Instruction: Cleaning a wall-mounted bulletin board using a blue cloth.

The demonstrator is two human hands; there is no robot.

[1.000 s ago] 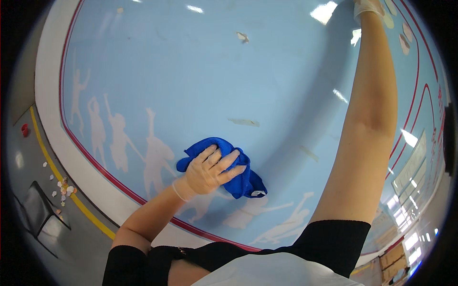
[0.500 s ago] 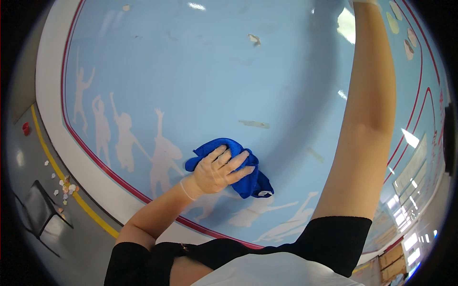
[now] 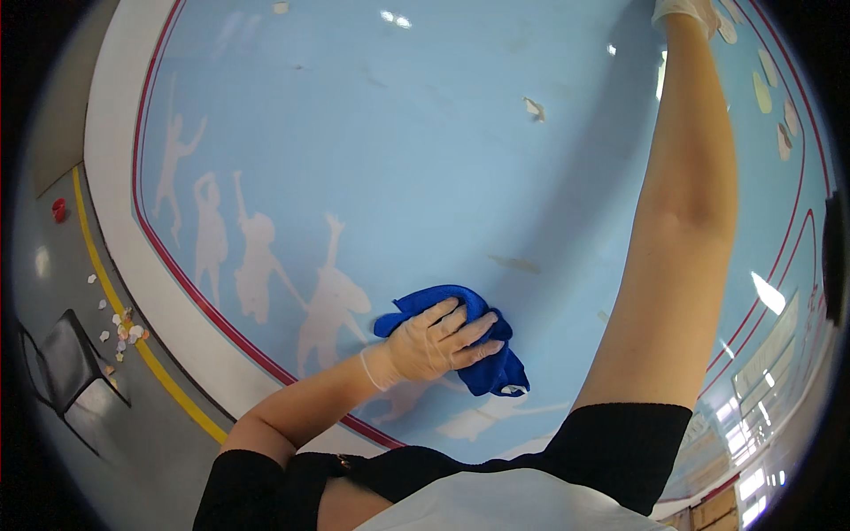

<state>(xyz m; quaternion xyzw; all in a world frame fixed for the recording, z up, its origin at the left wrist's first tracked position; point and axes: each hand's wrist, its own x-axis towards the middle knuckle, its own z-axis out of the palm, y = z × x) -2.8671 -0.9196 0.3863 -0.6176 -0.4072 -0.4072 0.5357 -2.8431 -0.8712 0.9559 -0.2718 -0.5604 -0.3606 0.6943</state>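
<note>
My left hand point(image 3: 432, 347), in a clear thin glove, presses a bunched blue cloth point(image 3: 485, 367) against a large light-blue printed panel point(image 3: 398, 168). Its fingers curve over the cloth, and a small white tag shows at the cloth's lower right end. Stretched far forward, my right arm reaches the upper edge of the view. There my right hand point(image 3: 686, 12), gloved too, is partly cut off and its fingers are mostly out of sight. Pale paper pieces point(image 3: 761, 91) lie on the panel to the right of that arm.
A torn pale scrap point(image 3: 534, 109) and a greyish strip point(image 3: 515, 264) are on the panel. Pale figure silhouettes point(image 3: 257, 265) line its left side. Left on the grey floor are a black chair point(image 3: 75, 358), paper scraps point(image 3: 124, 332), a red object point(image 3: 59, 211) and a yellow line point(image 3: 159, 370).
The whole view has shifted, so the panel and its marks appear farther right and lower. More of my right hand shows at the top. My left hand stays on the cloth.
</note>
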